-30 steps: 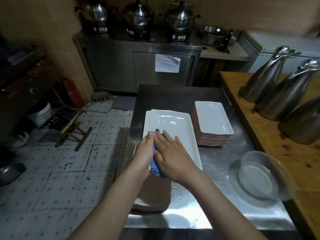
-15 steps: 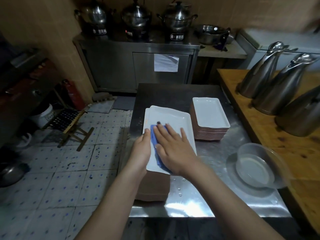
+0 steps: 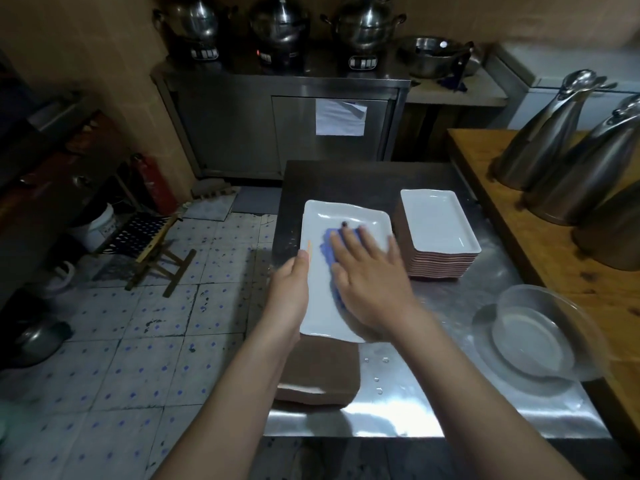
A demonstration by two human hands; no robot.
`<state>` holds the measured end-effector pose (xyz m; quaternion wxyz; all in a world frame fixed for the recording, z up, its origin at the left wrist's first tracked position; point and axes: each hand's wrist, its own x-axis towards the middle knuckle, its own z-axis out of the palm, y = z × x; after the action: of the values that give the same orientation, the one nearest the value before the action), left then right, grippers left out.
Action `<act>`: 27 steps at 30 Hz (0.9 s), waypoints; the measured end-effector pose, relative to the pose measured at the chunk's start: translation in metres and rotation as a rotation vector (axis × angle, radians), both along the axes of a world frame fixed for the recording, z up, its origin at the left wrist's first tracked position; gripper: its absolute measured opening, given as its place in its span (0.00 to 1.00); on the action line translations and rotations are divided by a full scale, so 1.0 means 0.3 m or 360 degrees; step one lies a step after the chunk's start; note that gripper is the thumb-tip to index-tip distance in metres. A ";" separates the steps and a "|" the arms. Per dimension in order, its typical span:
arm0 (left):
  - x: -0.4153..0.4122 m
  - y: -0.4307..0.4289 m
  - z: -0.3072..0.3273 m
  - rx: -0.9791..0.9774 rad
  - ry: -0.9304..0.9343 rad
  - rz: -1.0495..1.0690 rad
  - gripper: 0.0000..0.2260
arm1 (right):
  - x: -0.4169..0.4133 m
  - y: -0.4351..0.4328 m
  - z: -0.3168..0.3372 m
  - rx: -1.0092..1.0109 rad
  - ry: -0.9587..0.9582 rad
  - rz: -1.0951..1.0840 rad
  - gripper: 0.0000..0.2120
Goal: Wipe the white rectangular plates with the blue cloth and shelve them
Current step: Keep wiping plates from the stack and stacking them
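Note:
A white rectangular plate point(image 3: 346, 220) lies on top of a brown-sided pile point(image 3: 318, 372) at the left of the steel table point(image 3: 433, 393). My right hand point(image 3: 370, 275) lies flat with spread fingers on the blue cloth point(image 3: 330, 244) and presses it onto the plate's middle. At the plate's left edge my left hand point(image 3: 289, 292) holds the rim, thumb on top. To the right stands a second stack of white plates point(image 3: 438, 223) with brown undersides.
A clear glass bowl point(image 3: 540, 337) sits at the table's right front. On the wooden counter point(image 3: 554, 265) at right stand three steel jugs point(image 3: 547, 133). Steel pots point(image 3: 280, 26) top a cabinet point(image 3: 277, 133) at the back. A tiled floor with a folding stool point(image 3: 156, 247) lies to the left.
My right hand has pushed the blue cloth further up the plate and spread its fingers wider. The left hand stays at the plate's left rim.

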<state>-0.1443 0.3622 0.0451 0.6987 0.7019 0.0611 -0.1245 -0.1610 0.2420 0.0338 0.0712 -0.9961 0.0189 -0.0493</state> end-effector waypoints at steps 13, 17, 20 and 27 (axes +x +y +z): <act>0.050 0.043 -0.030 0.0030 -0.0054 0.0064 0.13 | 0.057 0.017 -0.014 0.0026 0.0072 -0.0354 0.27; 0.062 0.038 -0.023 -0.0085 -0.0013 0.0086 0.12 | 0.000 0.164 -0.002 0.0259 0.0202 0.0097 0.28; 0.081 0.052 -0.001 -0.0053 0.0011 0.0089 0.13 | -0.026 0.155 0.010 0.0318 0.0257 0.0256 0.27; 0.086 0.077 0.023 0.0079 -0.0066 0.0052 0.13 | 0.041 -0.020 0.002 -0.0020 0.0249 -0.0157 0.25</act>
<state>-0.1184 0.3852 0.0520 0.6840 0.7204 0.0611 -0.0968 -0.1487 0.2360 0.0346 0.0606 -0.9952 0.0731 0.0252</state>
